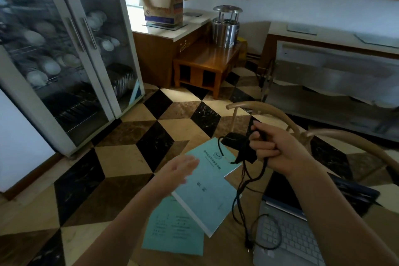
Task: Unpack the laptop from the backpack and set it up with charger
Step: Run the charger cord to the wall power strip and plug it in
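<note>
Over a checkered floor (151, 149), right hand (278, 153) fingers clench the charger (239, 147); left hand (179, 168) fingers relaxed.

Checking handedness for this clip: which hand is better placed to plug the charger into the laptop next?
Probably the right hand: it already grips the charger cable, whose end dangles over the open laptop. The left hand hovers open over the teal booklets, farther from the laptop.

The right hand (278, 151) grips the black charger (237, 147), cables dangling over the open laptop (287, 242); the left hand (179, 170) hovers flat above blue booklets (207, 201).
</note>
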